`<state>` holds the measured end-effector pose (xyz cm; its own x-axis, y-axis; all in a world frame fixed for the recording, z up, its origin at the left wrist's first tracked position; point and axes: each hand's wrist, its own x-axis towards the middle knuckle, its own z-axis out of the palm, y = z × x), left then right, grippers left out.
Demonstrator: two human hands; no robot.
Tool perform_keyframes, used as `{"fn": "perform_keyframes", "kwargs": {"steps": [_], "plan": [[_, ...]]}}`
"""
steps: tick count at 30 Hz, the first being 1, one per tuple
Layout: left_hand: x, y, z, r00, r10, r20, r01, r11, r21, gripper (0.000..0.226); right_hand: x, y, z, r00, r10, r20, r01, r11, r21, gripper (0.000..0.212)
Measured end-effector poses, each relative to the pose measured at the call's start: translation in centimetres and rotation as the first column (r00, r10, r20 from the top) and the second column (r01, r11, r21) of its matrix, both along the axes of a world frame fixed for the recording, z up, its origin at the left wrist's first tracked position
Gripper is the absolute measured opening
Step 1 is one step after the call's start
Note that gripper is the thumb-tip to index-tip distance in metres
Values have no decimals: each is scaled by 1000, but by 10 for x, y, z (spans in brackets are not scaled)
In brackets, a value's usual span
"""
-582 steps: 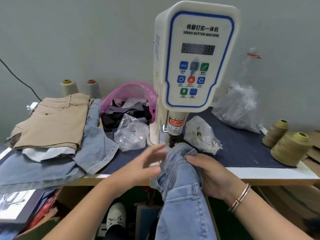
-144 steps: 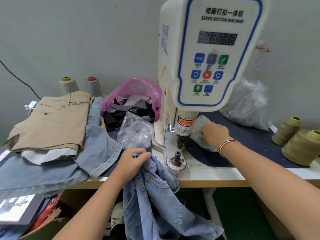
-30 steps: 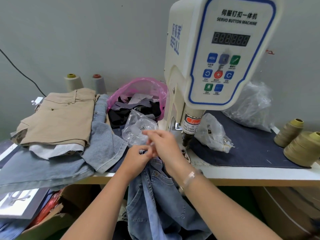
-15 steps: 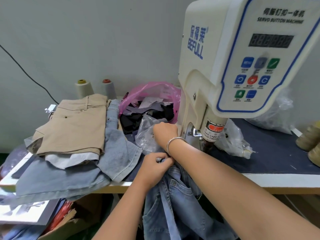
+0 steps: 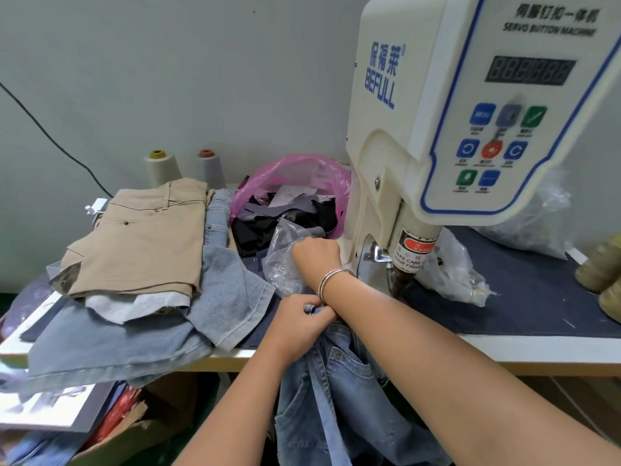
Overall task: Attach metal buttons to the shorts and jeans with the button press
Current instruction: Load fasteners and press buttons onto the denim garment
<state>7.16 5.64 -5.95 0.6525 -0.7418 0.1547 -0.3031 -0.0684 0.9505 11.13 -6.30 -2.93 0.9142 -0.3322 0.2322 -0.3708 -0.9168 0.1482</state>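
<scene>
Both hands busy — right hand [image 5: 316,255] fingers hidden in clear bag [image 5: 282,264].

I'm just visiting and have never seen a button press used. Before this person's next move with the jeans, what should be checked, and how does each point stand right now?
1. Jeans held firmly: ok. The left hand grips the bunched top edge of the jeans at the table's front edge.
2. Button part picked up: cannot tell. The right hand reaches into the clear bag; its fingertips are hidden.
3. Fingers clear of the press head: ok. Both hands are to its left.
4. Jeans placed under the press head: not ok. They hang off the table edge.
5. Lower die free: cannot tell. The right forearm hides it.
</scene>
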Motion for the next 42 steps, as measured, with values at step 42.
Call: {"fn": "perform_keyframes", "kwargs": {"steps": [42], "plan": [[4, -1, -5, 997, -14, 74, 13, 1000, 22, 35, -225, 49, 8, 799, -595, 85, -488, -560, 669, 18]]}}
